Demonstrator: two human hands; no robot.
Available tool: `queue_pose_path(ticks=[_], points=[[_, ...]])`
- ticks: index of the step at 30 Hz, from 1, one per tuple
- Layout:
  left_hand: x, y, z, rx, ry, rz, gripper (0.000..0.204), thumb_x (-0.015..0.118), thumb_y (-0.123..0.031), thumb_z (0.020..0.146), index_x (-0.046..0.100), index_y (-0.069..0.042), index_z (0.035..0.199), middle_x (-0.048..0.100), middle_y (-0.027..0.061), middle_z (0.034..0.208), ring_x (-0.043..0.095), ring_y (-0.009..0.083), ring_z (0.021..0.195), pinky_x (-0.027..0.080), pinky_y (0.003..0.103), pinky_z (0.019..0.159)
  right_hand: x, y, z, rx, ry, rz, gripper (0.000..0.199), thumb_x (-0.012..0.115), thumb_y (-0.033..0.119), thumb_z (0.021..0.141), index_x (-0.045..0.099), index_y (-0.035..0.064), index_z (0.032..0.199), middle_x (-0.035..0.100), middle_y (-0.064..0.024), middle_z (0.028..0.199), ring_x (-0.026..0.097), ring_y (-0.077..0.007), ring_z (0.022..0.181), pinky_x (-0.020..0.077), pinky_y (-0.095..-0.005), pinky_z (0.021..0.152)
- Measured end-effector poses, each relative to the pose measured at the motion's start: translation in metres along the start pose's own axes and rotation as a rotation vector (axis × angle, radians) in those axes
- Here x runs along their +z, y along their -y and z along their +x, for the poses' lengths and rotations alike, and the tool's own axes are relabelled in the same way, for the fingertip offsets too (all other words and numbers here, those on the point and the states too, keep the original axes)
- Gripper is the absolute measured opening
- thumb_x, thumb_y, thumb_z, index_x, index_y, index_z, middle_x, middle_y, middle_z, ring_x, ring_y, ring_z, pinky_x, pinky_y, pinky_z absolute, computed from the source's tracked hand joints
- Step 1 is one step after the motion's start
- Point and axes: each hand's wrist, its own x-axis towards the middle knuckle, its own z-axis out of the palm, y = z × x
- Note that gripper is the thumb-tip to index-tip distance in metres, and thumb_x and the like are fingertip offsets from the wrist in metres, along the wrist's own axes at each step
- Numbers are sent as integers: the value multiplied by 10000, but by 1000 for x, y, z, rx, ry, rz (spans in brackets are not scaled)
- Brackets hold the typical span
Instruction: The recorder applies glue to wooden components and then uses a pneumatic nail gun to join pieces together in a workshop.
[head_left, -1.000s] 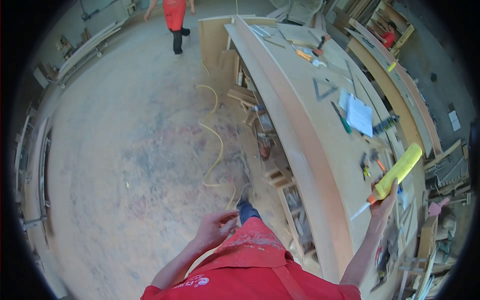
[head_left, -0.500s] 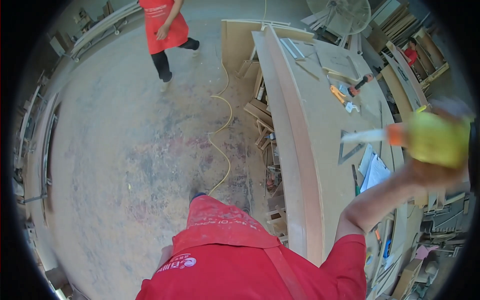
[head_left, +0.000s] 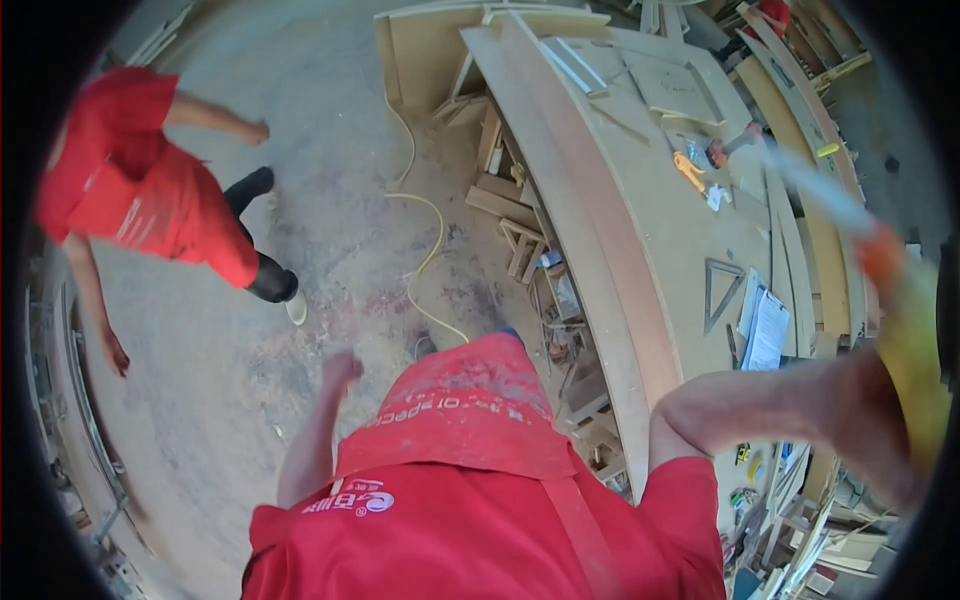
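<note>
Tube [head_left: 926, 375], yellow with orange collar [head_left: 880, 258] and white nozzle [head_left: 815, 190], was at the frame's right edge, the right grip [head_left: 885, 425] clasped around it, while the left grip [head_left: 342, 370], left of centre, looked too blurred for me to tell whether spread, and a set square [head_left: 709, 298] lay near papers [head_left: 768, 328] on the tabletop [head_left: 650, 190].

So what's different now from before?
The right hand still grips the yellow tube but has lifted it closer to the camera; its white nozzle now points upper left, not lower left. The left hand swung out leftward. The co-worker came closer, on the left. The papers and triangle stayed put.
</note>
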Motion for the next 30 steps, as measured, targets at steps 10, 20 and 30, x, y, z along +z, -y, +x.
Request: queue_pose_path(ticks=[10, 20, 30], points=[[-202, -185, 166, -310, 32, -983, 410, 628, -98, 898, 643, 23, 1289, 732, 140, 931, 700, 181, 777, 561, 284, 681, 130, -232, 102, 200, -693, 757, 444, 730, 172, 850, 570, -47, 1201, 675, -185, 1018, 690, -255, 868, 580, -371, 754], [-293, -315, 269, -90, -11, -820, 398, 635, -125, 912, 647, 39, 1275, 747, 119, 968, 701, 156, 784, 559, 278, 703, 66, -350, 120, 414, -755, 986, 580, 669, 423, 903, 513, 14, 1283, 620, -186, 1176, 630, -325, 1127, 538, -510, 965], [-442, -408, 425, 361, -174, -623, 365, 639, -96, 924, 660, 27, 1268, 730, 90, 1106, 684, 152, 977, 534, 289, 848, 80, -413, 153, 504, -1364, 901, 581, 618, 403, 966, 480, -11, 1349, 594, -168, 1248, 614, -315, 1139, 487, -575, 1047]])
